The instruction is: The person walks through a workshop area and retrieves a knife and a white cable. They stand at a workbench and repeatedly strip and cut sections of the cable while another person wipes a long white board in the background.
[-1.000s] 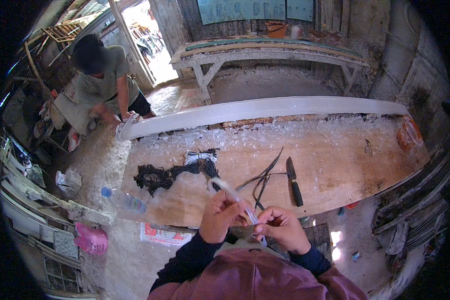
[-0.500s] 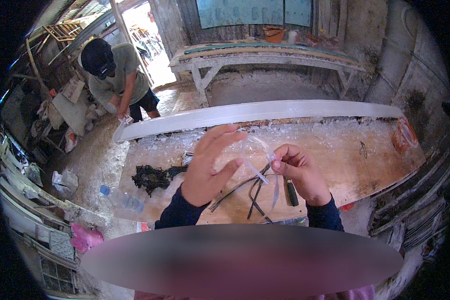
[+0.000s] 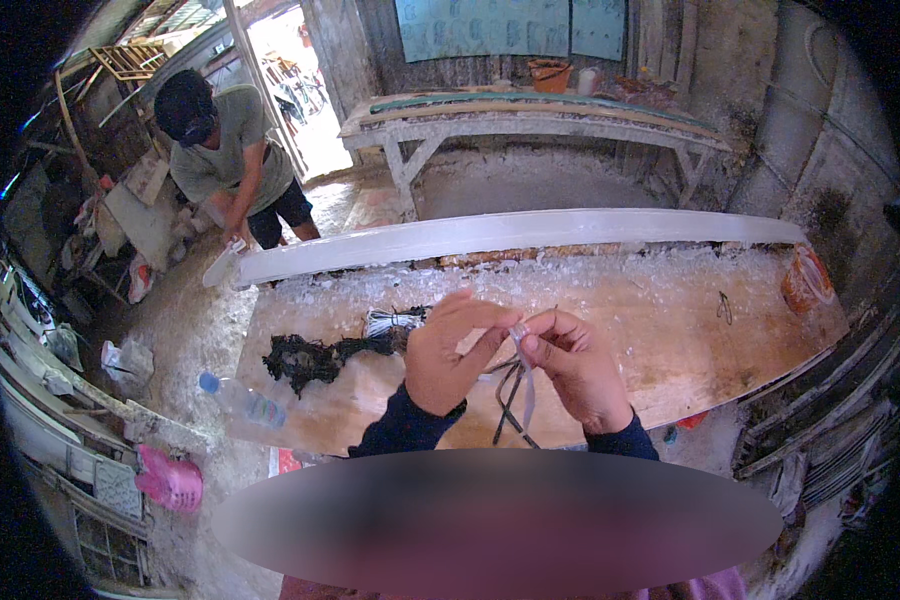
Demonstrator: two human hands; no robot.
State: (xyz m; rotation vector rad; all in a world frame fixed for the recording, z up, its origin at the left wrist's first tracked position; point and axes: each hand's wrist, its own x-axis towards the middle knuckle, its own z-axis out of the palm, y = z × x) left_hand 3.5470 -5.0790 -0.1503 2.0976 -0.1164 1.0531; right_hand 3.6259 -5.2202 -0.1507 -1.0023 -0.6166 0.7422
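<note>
From the right grip (image 3: pixel 578 372) hangs a pale strip (image 3: pixel 528 388).

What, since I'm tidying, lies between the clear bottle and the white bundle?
In the head view, a black tangle lies between the bottle and the white bundle.

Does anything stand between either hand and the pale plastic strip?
Nothing visible does: the left hand and right hand both have their fingertips at the pale plastic strip; black strips lie on the table below.

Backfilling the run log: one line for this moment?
left hand: pinching translucent strip; right hand: pinching same strip; table: black bundle, dark strips; co-worker: left end of white piece
</note>
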